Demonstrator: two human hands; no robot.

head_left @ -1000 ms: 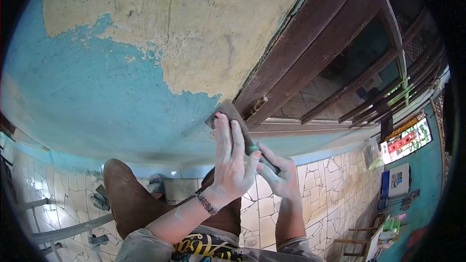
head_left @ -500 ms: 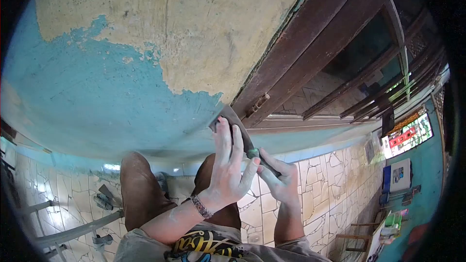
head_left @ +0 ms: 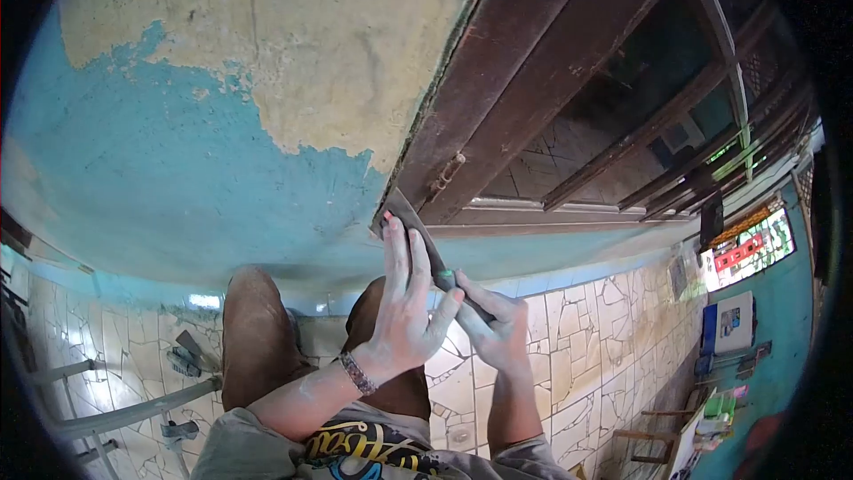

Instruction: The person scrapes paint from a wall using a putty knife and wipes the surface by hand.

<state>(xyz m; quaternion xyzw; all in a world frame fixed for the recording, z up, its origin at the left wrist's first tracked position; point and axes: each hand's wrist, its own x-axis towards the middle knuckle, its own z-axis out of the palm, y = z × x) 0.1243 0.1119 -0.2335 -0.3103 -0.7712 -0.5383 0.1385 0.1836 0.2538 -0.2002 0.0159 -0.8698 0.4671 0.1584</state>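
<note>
A putty knife [head_left: 430, 251] with a wide grey blade and a dark handle, green near its collar, lies slantwise against the wall beside the wooden frame. My right hand [head_left: 498, 327], dusted white, is closed around its handle. Stretched fingers of my left hand [head_left: 405, 307] lie flat along the blade and press it; the left thumb reaches toward the handle. The blade's tip touches the lower corner where blue paint [head_left: 204, 178] meets the frame. Above, the paint is off and a pale yellowish wall patch [head_left: 329, 62] shows, with a ragged edge.
A brown wooden window frame [head_left: 498, 80] with a bolt [head_left: 449, 173] borders the wall on the right. My knees are close to the wall. Grey metal rails [head_left: 142, 413] and footwear [head_left: 182, 362] are at left on the tiled floor [head_left: 586, 364]. A small wooden stool [head_left: 644, 446] stands lower right.
Both hands and the putty knife have shifted slightly left in the view, as have the wall and frame. The blade now sits closer against the frame's edge.
</note>
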